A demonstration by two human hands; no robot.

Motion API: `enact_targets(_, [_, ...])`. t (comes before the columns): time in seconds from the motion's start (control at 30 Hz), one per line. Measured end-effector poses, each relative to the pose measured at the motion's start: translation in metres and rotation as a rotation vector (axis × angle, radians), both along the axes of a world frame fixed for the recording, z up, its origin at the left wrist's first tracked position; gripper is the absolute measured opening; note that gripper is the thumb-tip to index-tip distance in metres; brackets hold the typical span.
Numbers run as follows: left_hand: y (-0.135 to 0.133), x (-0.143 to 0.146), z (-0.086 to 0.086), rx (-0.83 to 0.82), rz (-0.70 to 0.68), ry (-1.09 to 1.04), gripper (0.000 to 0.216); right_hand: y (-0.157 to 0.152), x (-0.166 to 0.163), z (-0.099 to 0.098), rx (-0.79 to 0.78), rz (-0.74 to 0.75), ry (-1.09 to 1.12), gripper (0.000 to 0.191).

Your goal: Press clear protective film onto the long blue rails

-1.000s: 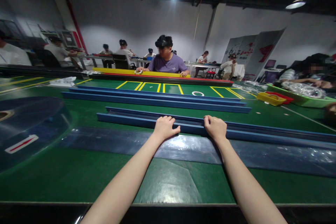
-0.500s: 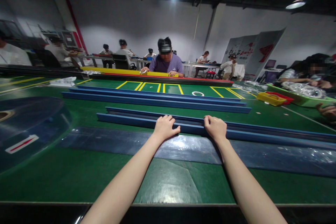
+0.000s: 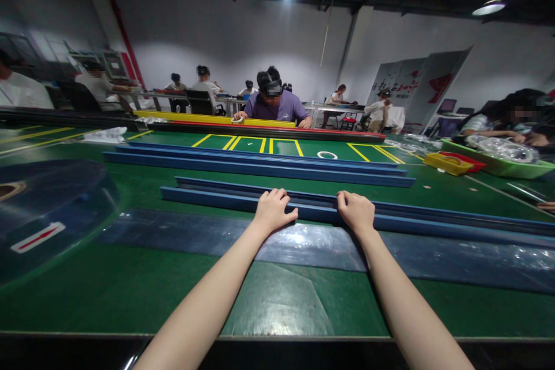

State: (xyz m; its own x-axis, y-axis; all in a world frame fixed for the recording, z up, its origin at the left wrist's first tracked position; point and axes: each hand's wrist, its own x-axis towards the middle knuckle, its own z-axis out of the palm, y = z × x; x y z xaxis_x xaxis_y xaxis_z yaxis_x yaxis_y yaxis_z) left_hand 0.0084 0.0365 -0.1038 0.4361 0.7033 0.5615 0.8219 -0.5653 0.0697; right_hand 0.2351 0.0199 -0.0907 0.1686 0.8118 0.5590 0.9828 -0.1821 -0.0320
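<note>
Two bare forearms enter from the near edge of the tabletop (image 3: 108,295). No sleeves, gloves, watch or rings visible on either. Left hand (image 3: 272,211): fingers together, short plain nails, knuckles showing. Right hand (image 3: 356,212): same, bare, unmarked. Elbows and upper arms out of frame; clothing not visible.

A factory workshop — long green worktable (image 3: 130,295), coloured plastic profiles (image 3: 260,169), seated workers (image 3: 275,105) at benches.

No text, number or brand can be read. The white board leaning on the wall (image 3: 416,89) at two o'clock bears red and dark marks, too blurred to make out.
</note>
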Motion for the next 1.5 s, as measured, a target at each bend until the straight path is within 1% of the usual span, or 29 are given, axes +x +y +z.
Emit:
enact_targets(0.7, [0.0018, -0.0005, 0.0003, -0.006, 0.009, 0.026, 0.030, -0.0005, -0.0004, -0.0005, 0.008, -0.001, -0.006, 0.037])
enact_targets(1.07, [0.0018, -0.0005, -0.0016, 0.023, -0.003, 0.015, 0.028, 0.0002, 0.0001, -0.0004, -0.002, 0.001, -0.012, 0.038])
enact_targets(1.5, [0.0006, -0.0009, 0.0008, -0.003, 0.004, 0.024, 0.028, -0.0009, -0.0007, 0.0006, -0.006, 0.000, -0.010, 0.038])
